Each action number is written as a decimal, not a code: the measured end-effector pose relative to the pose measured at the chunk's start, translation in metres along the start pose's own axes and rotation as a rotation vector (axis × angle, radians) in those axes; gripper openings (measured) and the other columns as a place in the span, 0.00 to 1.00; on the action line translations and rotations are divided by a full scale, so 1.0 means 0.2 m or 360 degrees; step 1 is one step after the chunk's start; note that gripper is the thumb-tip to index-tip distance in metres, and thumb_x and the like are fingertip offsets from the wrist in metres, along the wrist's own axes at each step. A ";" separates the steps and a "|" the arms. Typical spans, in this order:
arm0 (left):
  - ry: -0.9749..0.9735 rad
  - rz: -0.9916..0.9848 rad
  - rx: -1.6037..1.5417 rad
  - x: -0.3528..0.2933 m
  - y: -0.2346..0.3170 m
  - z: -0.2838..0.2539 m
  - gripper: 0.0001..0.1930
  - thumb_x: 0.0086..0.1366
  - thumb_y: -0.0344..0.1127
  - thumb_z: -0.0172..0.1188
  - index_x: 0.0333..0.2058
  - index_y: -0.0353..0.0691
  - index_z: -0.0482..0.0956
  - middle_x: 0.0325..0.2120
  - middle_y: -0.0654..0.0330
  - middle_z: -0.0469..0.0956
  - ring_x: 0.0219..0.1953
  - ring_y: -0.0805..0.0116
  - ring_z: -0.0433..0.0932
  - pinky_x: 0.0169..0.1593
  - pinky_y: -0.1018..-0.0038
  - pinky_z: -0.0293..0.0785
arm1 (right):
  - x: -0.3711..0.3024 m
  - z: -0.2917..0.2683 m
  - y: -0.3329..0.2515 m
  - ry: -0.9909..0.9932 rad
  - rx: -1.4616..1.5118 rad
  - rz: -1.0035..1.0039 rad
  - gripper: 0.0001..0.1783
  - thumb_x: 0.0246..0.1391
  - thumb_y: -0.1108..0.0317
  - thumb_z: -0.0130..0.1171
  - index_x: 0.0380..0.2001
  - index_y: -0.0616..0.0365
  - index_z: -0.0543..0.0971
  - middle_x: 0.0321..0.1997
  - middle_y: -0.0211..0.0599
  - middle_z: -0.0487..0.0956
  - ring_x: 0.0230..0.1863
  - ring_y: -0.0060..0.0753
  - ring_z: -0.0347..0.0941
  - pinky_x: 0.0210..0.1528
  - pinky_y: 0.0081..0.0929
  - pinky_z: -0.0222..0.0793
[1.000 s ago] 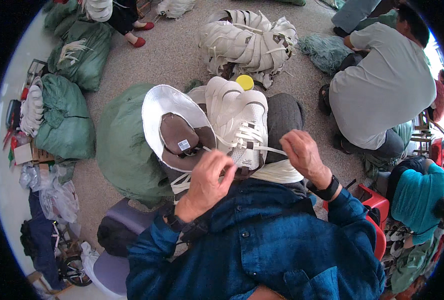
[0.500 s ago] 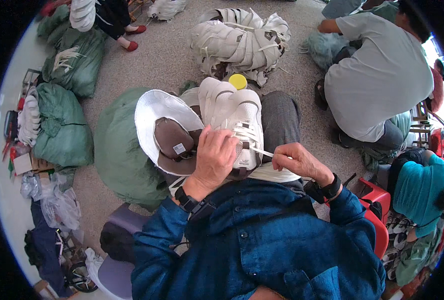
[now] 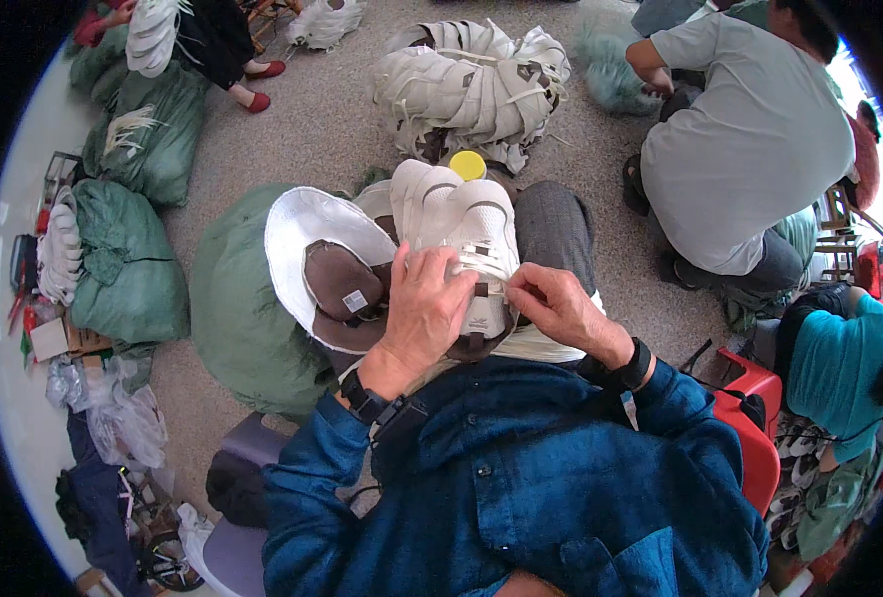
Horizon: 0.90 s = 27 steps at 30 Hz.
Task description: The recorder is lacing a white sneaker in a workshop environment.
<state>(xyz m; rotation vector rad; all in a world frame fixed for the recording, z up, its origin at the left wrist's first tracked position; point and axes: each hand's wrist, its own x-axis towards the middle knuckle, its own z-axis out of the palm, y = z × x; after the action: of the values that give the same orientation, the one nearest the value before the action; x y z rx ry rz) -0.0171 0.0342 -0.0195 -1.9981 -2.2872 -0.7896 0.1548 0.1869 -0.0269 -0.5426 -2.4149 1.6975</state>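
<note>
Just beyond the left fingers (image 3: 431,263), the white shoe upper (image 3: 488,224) has matt, finely textured mesh; farther ahead, a smooth yellow plastic lid (image 3: 467,165). Left of them, a wrinkled, dull green cloth-like sack (image 3: 247,298); well right and back, a glossy red plastic stool (image 3: 763,458).

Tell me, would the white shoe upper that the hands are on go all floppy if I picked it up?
The white shoe upper would probably feel light, since its toe looks like mesh and no thick sole shows. It may bend, though the toe holds a rounded shape. Its white lace would likely flop, being thin.
</note>
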 end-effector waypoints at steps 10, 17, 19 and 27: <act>-0.0400 -0.0115 -0.0598 0.09 -0.09 -0.08 0.03 0.58 0.25 0.58 0.32 0.37 0.75 0.41 0.53 0.68 0.48 0.49 0.69 0.55 0.58 0.64 | 0.02 0.04 0.08 0.0025 -0.0039 -0.0193 0.09 0.64 0.68 0.58 0.35 0.64 0.75 0.26 0.32 0.76 0.27 0.24 0.71 0.29 0.26 0.68; -0.0218 -0.0083 -0.0320 0.04 -0.03 -0.04 0.08 0.60 0.25 0.57 0.39 0.37 0.76 0.44 0.52 0.69 0.51 0.52 0.70 0.58 0.57 0.65 | 0.00 -0.05 0.09 -0.0455 0.1214 0.0691 0.16 0.68 0.57 0.54 0.28 0.54 0.74 0.22 0.20 0.69 0.20 0.12 0.61 0.21 0.15 0.56; -0.0128 0.0036 -0.0057 0.01 -0.05 -0.02 0.11 0.61 0.26 0.58 0.43 0.39 0.77 0.45 0.53 0.71 0.50 0.54 0.72 0.61 0.54 0.63 | -0.01 -0.04 0.12 -0.0391 0.1059 0.0707 0.16 0.68 0.57 0.54 0.28 0.55 0.74 0.22 0.20 0.69 0.20 0.12 0.62 0.21 0.16 0.57; -0.0215 -0.0031 -0.0191 -0.03 -0.08 -0.09 0.09 0.62 0.27 0.60 0.42 0.39 0.77 0.36 0.57 0.76 0.43 0.56 0.76 0.64 0.53 0.61 | -0.02 -0.06 0.12 -0.0380 0.0667 0.0377 0.17 0.68 0.57 0.54 0.28 0.56 0.79 0.23 0.22 0.74 0.24 0.15 0.66 0.25 0.17 0.61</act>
<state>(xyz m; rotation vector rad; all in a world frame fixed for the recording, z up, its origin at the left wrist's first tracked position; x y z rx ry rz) -0.0367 0.0210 -0.0112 -2.1452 -2.3886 -0.8366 0.1675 0.2042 -0.0447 -0.6088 -2.0991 2.4096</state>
